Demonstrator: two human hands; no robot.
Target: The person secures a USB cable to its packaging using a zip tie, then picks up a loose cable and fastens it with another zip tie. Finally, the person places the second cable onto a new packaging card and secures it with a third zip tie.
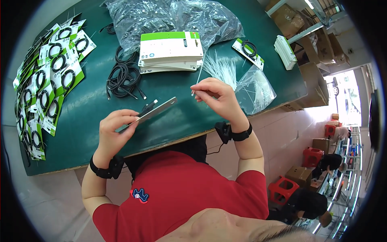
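Left hand [116, 128] first, and it's closed in a pinch, thumb against fingers on a thin card [156, 110] held nearly edge-on and slanting up toward the right. Against the card's far side sits a black cable [149, 107], its pale-tipped plug poking out just past the fingers; whether they grip that cable too, you cannot tell.

Across to the right hand [217, 97], well apart from the left one: thumb and fingertips are pinched together on a slim white tie [200, 72], its length standing up above them!

Both are over the green desk [96, 101]. Beyond the left hand, loose black cables [121, 78] lie in a tangle; past the gap between the hands, a stack of cards [171, 52] with a green band, and behind it a big clear bag [177, 18]. Just beyond the right hand, a bunch of white ties [221, 66] fans out, a smaller clear bag [258, 90] to its right. Far left of the left hand, rows of carded cables [52, 76] overlap!
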